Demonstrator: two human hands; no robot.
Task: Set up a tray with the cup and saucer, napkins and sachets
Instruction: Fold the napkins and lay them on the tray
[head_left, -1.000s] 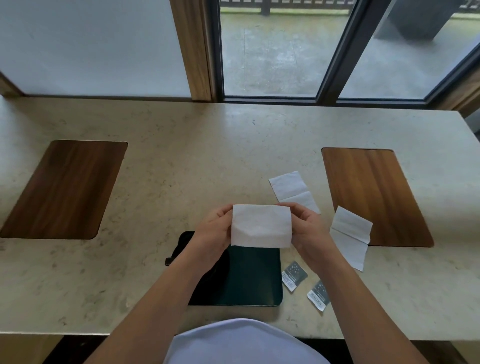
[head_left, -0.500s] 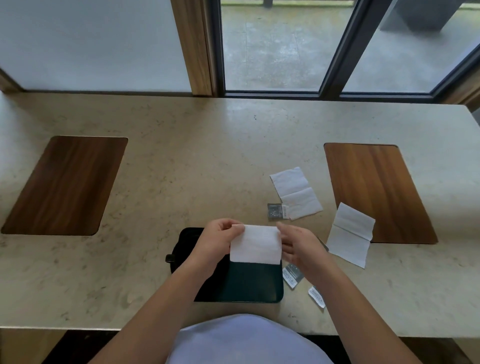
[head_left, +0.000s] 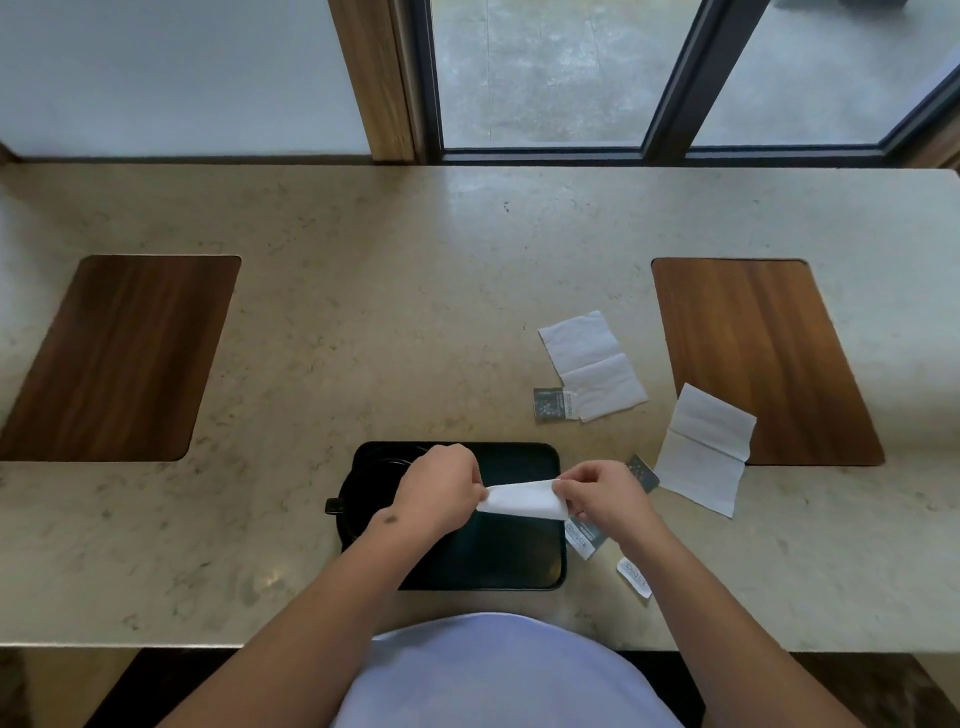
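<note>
A dark tray (head_left: 511, 561) lies near the table's front edge. On its left part a black cup and saucer (head_left: 363, 493) show partly behind my left wrist. Over the tray I hold a white napkin (head_left: 519, 501) folded into a narrow strip: my left hand (head_left: 441, 491) pinches its left end and my right hand (head_left: 602, 496) pinches its right end. Two more napkins lie on the table, one (head_left: 592, 364) further back and one (head_left: 701, 452) to the right. Sachets lie at the far napkin's corner (head_left: 551, 404), behind my right hand (head_left: 643, 472), and right of the tray (head_left: 584, 535) (head_left: 634, 577).
Two wooden inlays are set in the stone table, one at the left (head_left: 114, 358) and one at the right (head_left: 758, 358). The right napkin overlaps the right inlay's edge. A window frame (head_left: 670, 78) and wooden post (head_left: 374, 78) stand behind the table.
The napkin went from a wide sheet held up between both hands to a narrow folded strip, and both hands came down with it towards the tray.
</note>
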